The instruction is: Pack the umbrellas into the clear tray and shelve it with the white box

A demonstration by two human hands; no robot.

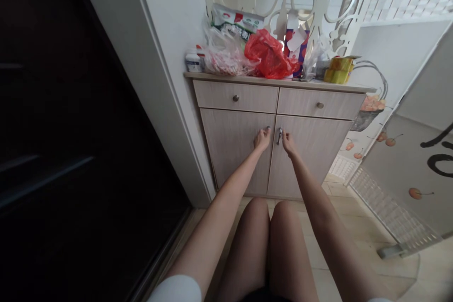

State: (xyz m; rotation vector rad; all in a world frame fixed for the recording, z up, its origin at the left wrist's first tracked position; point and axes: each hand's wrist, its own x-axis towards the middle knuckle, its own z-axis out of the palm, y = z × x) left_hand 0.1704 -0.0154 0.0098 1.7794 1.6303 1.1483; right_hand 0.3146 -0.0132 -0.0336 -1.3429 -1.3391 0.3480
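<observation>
A pale wood-grain cabinet (pixel 230 151) with two doors and two drawers stands in front of my knees. My left hand (pixel 262 139) is closed at the metal handle (pixel 268 128) of the left door, with its fingers covering most of that handle. Beside the handle (pixel 280 136) of the right door is my right hand (pixel 289 144), its fingers loosely bent and slightly apart. That second handle shows almost whole, just left of my fingertips. Both doors and both drawers are closed.
On the cabinet top lie a red plastic bag (pixel 269 54), a clear bag (pixel 226 54), a purple box (pixel 299 47) and a yellow package (pixel 339 70). A dark door (pixel 71 151) is at left; a panel with cherry pictures (pixel 399 160) stands at right.
</observation>
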